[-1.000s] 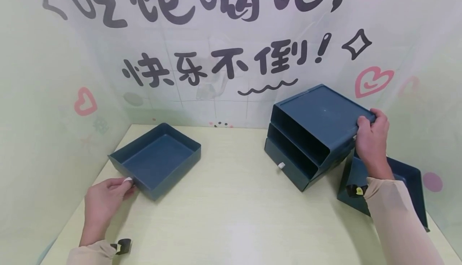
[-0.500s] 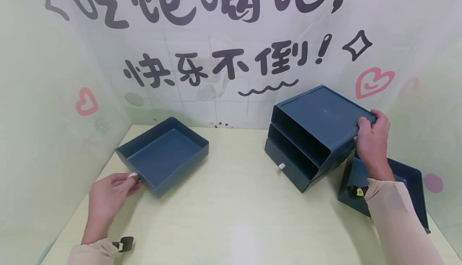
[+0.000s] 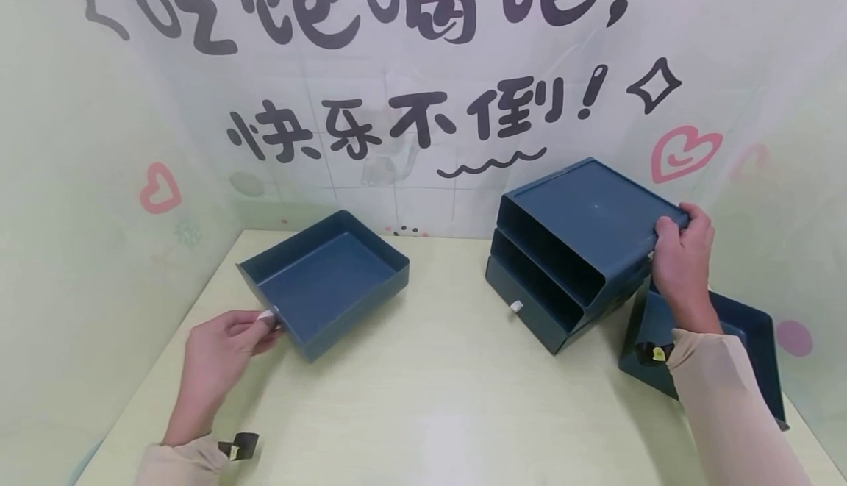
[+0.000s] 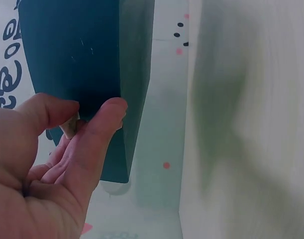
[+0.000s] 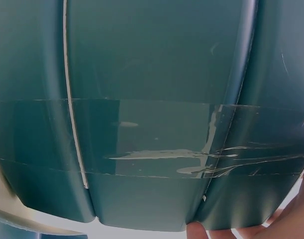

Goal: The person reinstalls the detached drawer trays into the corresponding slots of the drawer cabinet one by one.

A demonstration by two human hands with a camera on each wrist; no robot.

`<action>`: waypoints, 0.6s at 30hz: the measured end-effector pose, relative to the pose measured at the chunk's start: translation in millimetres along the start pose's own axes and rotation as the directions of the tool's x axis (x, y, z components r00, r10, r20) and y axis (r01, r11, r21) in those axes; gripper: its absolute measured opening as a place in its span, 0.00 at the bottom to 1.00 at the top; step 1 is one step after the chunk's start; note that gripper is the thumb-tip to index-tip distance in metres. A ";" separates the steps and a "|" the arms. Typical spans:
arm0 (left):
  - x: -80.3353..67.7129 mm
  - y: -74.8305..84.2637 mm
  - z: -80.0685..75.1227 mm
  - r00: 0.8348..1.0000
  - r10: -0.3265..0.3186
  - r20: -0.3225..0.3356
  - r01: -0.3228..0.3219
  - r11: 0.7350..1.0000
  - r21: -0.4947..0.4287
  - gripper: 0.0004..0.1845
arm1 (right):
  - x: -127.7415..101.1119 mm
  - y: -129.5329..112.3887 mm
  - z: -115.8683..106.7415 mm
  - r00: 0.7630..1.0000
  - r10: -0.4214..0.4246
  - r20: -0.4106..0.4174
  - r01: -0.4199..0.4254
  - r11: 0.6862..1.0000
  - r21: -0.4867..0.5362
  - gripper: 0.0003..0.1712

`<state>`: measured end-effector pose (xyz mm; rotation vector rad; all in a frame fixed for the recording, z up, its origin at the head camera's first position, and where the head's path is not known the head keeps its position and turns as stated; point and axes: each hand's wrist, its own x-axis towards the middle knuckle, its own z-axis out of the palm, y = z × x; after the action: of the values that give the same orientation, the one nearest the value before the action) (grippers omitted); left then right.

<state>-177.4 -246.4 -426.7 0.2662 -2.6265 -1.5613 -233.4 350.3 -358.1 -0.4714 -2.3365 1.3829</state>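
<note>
Left hand (image 3: 221,346) pinches the small white pull tab (image 3: 267,316) of the loose blue drawer (image 3: 324,280) between thumb and forefinger — drawer has slid right and toward the cabinet over the last second, lying just beyond the fingertips on the table (image 3: 430,383). Right hand (image 3: 681,258) stays curled over the drawer cabinet (image 3: 576,243) rear corner, steadying it — looks like a drawer being brought back to an empty slot.
</note>
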 end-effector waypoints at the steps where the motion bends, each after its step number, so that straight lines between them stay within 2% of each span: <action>1: -0.1 1.7 1.3 1.000 0.004 0.006 -0.004 1.000 -0.006 0.20 | -0.2 -0.1 0.1 1.000 0.000 0.001 0.000 1.000 0.001 0.38; 8: 3.2 11.5 15.1 0.999 0.035 0.024 -0.034 0.999 -0.035 0.19 | -0.8 0.0 -0.1 1.000 -0.006 0.000 0.006 1.000 -0.004 0.37; 14: 5.9 22.6 28.3 0.998 0.053 0.027 -0.049 0.993 -0.108 0.17 | 0.6 -0.2 0.4 1.000 0.002 -0.010 -0.002 1.000 0.001 0.37; 18: 6.9 28.3 36.3 0.998 0.060 0.033 -0.056 0.991 -0.124 0.16 | 1.1 -0.5 0.6 1.000 0.004 -0.015 -0.004 1.000 0.007 0.37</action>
<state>-192.8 -203.1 -419.5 0.1533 -2.5270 -1.7162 -234.8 350.1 -357.8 -0.4832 -2.3199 1.3841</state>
